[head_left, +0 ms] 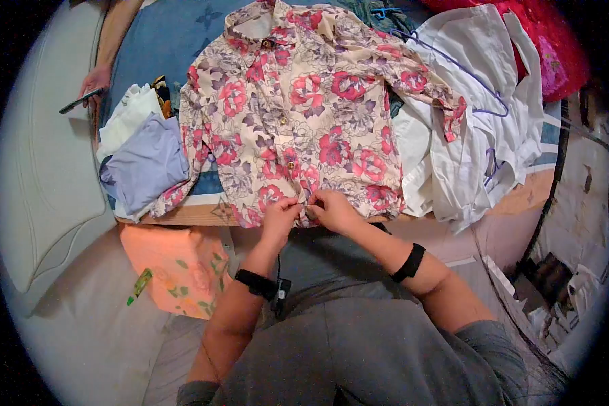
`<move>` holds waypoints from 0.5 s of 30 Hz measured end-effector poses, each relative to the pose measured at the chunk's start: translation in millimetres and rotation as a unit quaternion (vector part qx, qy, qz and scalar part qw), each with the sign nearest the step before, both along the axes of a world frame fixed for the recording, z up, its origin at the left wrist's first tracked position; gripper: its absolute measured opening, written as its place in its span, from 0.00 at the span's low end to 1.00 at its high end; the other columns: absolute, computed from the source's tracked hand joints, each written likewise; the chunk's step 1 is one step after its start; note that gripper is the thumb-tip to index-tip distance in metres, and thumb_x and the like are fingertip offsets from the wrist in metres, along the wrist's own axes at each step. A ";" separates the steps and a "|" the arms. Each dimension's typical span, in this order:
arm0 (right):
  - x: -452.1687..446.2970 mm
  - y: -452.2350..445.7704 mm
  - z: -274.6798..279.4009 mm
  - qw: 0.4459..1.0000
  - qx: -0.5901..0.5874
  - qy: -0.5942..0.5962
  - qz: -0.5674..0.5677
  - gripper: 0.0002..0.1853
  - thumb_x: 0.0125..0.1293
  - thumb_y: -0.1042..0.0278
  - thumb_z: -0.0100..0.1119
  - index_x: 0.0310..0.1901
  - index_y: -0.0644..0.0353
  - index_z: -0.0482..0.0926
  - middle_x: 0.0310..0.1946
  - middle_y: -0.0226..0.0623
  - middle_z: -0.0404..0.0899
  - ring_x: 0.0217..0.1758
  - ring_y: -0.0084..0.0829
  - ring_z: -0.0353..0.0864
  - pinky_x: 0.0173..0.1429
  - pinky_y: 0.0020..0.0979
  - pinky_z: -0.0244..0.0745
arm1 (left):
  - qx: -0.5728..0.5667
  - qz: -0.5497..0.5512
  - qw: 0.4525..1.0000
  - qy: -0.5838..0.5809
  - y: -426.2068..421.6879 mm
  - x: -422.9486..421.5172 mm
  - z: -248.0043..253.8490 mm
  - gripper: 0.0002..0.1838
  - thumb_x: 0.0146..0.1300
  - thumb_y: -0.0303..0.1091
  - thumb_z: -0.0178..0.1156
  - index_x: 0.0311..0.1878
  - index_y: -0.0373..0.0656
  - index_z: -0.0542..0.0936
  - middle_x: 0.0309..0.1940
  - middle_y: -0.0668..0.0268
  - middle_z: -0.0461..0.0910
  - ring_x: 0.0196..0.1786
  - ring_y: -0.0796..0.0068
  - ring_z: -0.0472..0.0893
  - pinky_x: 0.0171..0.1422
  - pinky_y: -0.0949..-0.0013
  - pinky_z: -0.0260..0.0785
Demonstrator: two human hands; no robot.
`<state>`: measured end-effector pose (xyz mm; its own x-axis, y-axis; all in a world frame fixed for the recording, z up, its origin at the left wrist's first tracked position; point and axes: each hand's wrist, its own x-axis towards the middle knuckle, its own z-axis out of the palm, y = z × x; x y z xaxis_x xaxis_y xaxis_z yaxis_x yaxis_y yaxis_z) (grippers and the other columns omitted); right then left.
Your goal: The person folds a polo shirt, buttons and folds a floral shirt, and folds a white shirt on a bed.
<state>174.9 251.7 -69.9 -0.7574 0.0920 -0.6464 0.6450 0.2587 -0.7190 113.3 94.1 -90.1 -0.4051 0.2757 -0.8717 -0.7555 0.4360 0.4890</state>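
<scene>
The floral shirt (311, 101) lies spread face up on the bed (162, 40), its collar at twelve o'clock and its hem at six, where both hands meet on the lower end of the front opening. The left hand (282, 211) is nearly closed, thumb and fingertips pinching the cloth just on the seven o'clock side of the opening. The right hand (328, 206) is drawn in just as tightly from five o'clock, its thumb and forefinger pinched at the same edge, the other fingers curled. The fingertips of the two hands are close together, with only a little cloth between them; whether a button sits in there is too small to tell from here. Higher up the front, gold buttons show.

Around the shirt, a lilac garment (149, 159) sits at about eight o'clock, with a white garment (130, 115) beyond it at nine. From two to four o'clock there are white clothes (480, 40), a purple hanger (453, 58) lying across them, and a red cover (558, 57) past those. Off at ten, another person's hand (93, 84) holds a phone (81, 101). Down at seven, below the bed's edge, hangs or stands something in an orange flowered cloth (176, 264).
</scene>
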 end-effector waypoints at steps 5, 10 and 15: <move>3.1 -9.2 -5.6 0.997 0.008 0.005 -0.079 0.09 0.52 0.66 0.58 0.31 0.63 0.77 0.25 0.48 0.78 0.31 0.46 0.78 0.37 0.41 0.72 | 0.052 0.083 0.995 -0.009 4.2 2.5 9.8 0.10 0.55 0.23 0.58 0.41 0.34 0.76 0.31 0.69 0.77 0.34 0.82 0.75 0.39 0.79 0.66; 1.5 -11.3 3.8 0.996 0.011 0.017 -0.091 0.08 0.51 0.67 0.59 0.30 0.63 0.77 0.24 0.46 0.78 0.29 0.44 0.78 0.35 0.39 0.72 | 0.007 -0.018 0.990 0.140 4.4 8.2 5.5 0.08 0.57 0.23 0.56 0.40 0.35 0.76 0.30 0.69 0.77 0.32 0.82 0.75 0.37 0.79 0.68; 9.1 -14.9 -18.0 0.990 -0.057 -0.019 -0.131 0.07 0.52 0.68 0.59 0.30 0.62 0.78 0.21 0.43 0.77 0.25 0.36 0.78 0.32 0.35 0.72 | -0.012 -0.089 0.979 0.181 9.9 5.5 17.8 0.08 0.57 0.23 0.55 0.41 0.36 0.76 0.30 0.68 0.77 0.31 0.83 0.75 0.35 0.79 0.69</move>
